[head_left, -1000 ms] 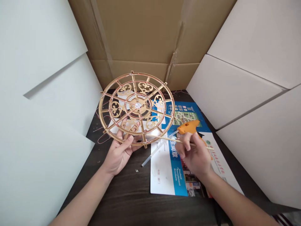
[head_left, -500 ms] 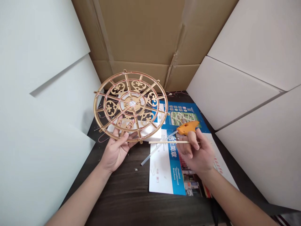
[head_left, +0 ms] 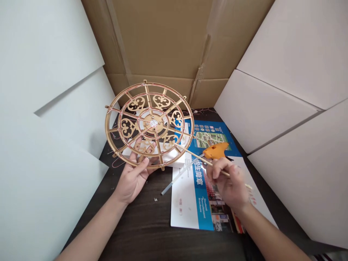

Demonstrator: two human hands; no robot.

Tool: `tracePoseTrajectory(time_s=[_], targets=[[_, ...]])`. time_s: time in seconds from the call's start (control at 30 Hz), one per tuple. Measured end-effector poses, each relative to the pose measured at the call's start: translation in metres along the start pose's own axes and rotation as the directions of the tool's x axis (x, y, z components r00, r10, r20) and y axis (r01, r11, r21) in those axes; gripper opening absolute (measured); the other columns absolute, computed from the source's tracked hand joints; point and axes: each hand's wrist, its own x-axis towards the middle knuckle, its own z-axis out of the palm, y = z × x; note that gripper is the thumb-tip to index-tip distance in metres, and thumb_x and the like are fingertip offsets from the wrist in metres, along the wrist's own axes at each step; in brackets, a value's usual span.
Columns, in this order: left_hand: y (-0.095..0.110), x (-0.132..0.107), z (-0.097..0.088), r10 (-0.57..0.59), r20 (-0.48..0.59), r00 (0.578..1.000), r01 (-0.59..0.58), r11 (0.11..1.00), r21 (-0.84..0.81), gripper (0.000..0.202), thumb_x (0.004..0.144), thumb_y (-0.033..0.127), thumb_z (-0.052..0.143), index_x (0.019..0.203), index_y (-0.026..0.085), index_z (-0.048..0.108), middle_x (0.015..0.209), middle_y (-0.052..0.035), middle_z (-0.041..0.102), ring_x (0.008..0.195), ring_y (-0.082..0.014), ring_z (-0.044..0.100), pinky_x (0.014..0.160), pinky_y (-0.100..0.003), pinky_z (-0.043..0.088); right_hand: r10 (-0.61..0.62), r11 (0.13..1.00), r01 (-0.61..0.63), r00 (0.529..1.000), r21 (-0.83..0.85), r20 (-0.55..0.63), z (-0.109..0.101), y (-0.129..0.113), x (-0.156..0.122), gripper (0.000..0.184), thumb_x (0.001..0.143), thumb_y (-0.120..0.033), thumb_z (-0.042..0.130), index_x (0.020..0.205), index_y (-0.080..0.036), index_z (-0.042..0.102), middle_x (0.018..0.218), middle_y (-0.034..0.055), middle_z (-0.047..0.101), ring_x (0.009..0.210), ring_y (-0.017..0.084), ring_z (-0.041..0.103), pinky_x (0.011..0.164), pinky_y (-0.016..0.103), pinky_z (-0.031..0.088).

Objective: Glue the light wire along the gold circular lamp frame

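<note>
My left hand [head_left: 133, 179] grips the lower rim of a round gold openwork frame [head_left: 152, 123], which has spokes, scrollwork panels and thin copper-red wire along its bars. The frame stands tilted toward me. My right hand [head_left: 228, 183] pinches a thin wooden stick [head_left: 193, 156], whose tip reaches a spoke in the frame's lower right. An orange hot glue gun [head_left: 216, 150] lies just beyond my right fingers, partly hidden by them. A translucent glue stick [head_left: 181, 174] lies below the frame, between my hands.
A blue-and-white printed brochure [head_left: 185, 203] lies on a dark wood table [head_left: 141, 232], with small white scraps on the wood. White foam boards [head_left: 46, 72] stand at the left, more [head_left: 293, 58] at the right, and a cardboard panel [head_left: 160, 40] behind.
The wooden stick has swung from level to slanted, its tip now reaching into the frame. The frame has shifted slightly left and turned a little.
</note>
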Motion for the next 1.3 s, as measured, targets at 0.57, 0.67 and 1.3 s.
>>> tracePoseTrajectory(time_s=[0.57,0.67,1.3], targets=[[-0.006,-0.004,0.003,0.063,0.051,0.997,-0.066,0.995,0.079,0.082,0.091,0.020,0.071,0.157,0.042,0.030,0.139,-0.0040,0.064,0.136,-0.0265,0.054,0.118,-0.050,0.043,0.123,0.991,-0.124,0.992,0.050,0.019,0.008,0.002,-0.005,0.044,0.107,-0.047,0.040,0.083,-0.017,0.062,0.069,0.0037,0.061,0.056,0.011,0.056,0.050,0.021,0.046],[-0.006,-0.005,0.003,0.061,0.062,0.996,-0.066,0.995,0.078,0.080,0.092,0.019,0.069,0.158,0.042,0.029,0.139,-0.0039,0.064,0.136,-0.0260,0.053,0.118,-0.050,0.043,0.168,0.978,-0.170,0.985,0.119,0.027,0.008,0.002,-0.002,0.043,0.106,-0.047,0.042,0.083,-0.017,0.062,0.070,0.0034,0.061,0.056,0.011,0.055,0.050,0.020,0.046],[-0.009,-0.002,-0.001,0.050,0.072,0.996,-0.055,0.996,0.063,0.079,0.091,0.017,0.070,0.157,0.040,0.033,0.141,-0.0044,0.063,0.131,-0.0262,0.058,0.111,-0.046,0.051,0.170,0.968,-0.168,0.985,0.186,0.000,-0.002,0.006,-0.002,0.049,0.106,-0.053,0.039,0.081,-0.022,0.068,0.066,0.0022,0.053,0.059,0.013,0.049,0.055,0.026,0.039]])
